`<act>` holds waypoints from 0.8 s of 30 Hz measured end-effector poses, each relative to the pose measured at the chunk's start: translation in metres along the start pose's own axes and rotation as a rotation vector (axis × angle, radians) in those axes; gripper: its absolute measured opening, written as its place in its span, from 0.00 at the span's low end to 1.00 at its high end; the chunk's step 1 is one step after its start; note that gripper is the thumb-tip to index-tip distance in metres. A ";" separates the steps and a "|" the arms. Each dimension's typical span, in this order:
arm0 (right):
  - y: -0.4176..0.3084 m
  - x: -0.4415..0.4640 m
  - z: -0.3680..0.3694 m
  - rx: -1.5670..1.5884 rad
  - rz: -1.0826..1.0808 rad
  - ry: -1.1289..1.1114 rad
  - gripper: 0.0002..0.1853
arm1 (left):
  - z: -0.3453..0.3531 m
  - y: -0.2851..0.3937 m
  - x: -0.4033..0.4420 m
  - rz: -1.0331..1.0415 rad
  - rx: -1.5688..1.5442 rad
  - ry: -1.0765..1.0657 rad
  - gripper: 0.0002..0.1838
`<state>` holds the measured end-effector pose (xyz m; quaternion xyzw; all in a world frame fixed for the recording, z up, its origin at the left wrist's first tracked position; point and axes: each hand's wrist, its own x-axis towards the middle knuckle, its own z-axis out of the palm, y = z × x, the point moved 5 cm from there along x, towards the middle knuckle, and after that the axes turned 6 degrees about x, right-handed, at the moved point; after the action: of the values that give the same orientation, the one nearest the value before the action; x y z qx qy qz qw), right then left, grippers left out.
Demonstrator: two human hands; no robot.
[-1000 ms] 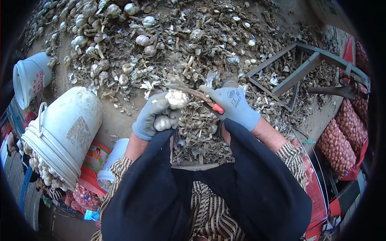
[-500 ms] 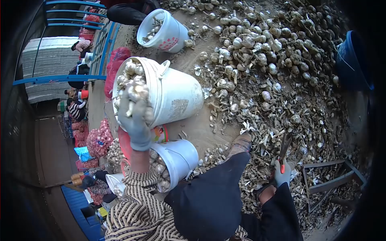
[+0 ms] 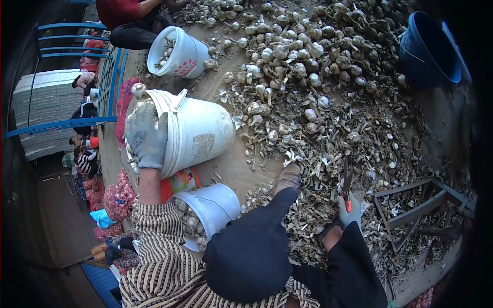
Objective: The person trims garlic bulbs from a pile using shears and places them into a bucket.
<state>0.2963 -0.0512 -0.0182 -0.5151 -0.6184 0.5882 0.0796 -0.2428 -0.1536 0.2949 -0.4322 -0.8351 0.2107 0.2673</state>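
Note:
My left hand (image 3: 147, 136), in a grey glove, lies over the mouth of a large white bucket (image 3: 205, 128). Its fingers are stretched out against garlic bulbs (image 3: 138, 90) heaped there; the palm side is hidden. On the other side, my right hand (image 3: 350, 209), also gloved, is closed around the red handle of dark-bladed shears (image 3: 348, 177). The blades point away from me, above a litter of dry garlic stalks and skins (image 3: 328, 190). Close to my left forearm stands a smaller white bucket (image 3: 218, 203) with garlic bulbs in it.
A big pile of garlic (image 3: 328, 56) spreads beyond my foot (image 3: 288, 177). A blue bucket (image 3: 426, 51) and a metal frame (image 3: 411, 213) are at the right. Another white bucket (image 3: 187, 54) stands near a person in red (image 3: 120, 13). Blue railings (image 3: 67, 123) and filled net sacks (image 3: 119, 195) line the left.
My left hand, blurred beside bulbs at the bucket mouth before, now rests flatter and farther over it. The whole view has shifted, and more of the person in red shows. The right hand keeps the shears.

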 end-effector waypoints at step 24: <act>0.032 -0.034 -0.046 0.162 0.061 0.126 0.13 | -0.048 -0.039 -0.006 -0.116 -0.293 0.507 0.30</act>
<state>0.3622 -0.0535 -0.0135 -0.5614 -0.5465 0.6051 0.1416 -0.2339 -0.1740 0.3529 -0.4566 -0.7864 -0.0425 0.4139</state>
